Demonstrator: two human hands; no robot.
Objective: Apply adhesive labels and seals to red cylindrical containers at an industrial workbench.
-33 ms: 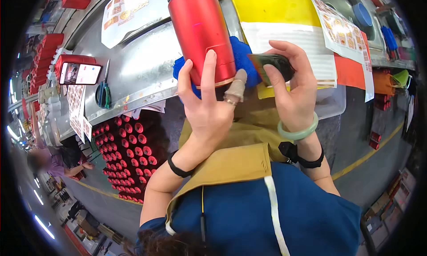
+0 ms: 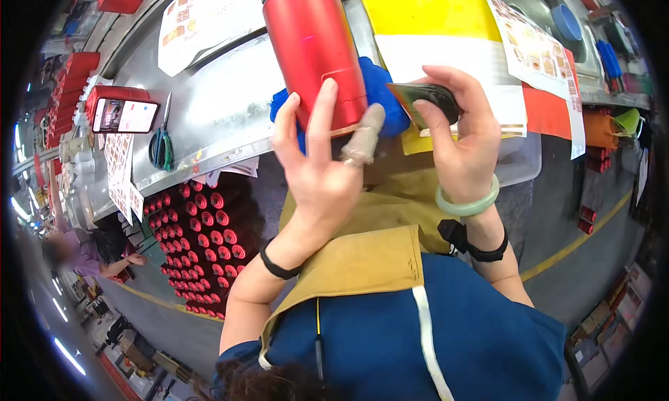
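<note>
A red metallic cylinder point(image 2: 313, 45), like a tumbler, lies on a blue cloth point(image 2: 385, 97) on the metal table. My left hand point(image 2: 324, 181) rests at its near end with fingers spread, index and middle fingertips against the red surface. A pale cover wraps one finger of that hand. In my right hand point(image 2: 463, 139), just right of the cylinder, a dark flat scraper-like piece point(image 2: 433, 101) with a thin edge is pinched between thumb and fingers. Its edge points toward the cylinder, apart from it.
Yellow sheet point(image 2: 432, 10) and white sheets point(image 2: 446, 59) lie at the right, with a printed sticker sheet point(image 2: 533, 45) beyond. Scissors point(image 2: 162, 146) and a phone point(image 2: 125, 115) are on the left. Several red cylinders point(image 2: 209, 237) are stacked below the table; a person point(image 2: 83, 251) is far left.
My left hand has shifted slightly left, and its covered finger has tilted a little away from the cylinder's end. The right hand is nearly unchanged.
</note>
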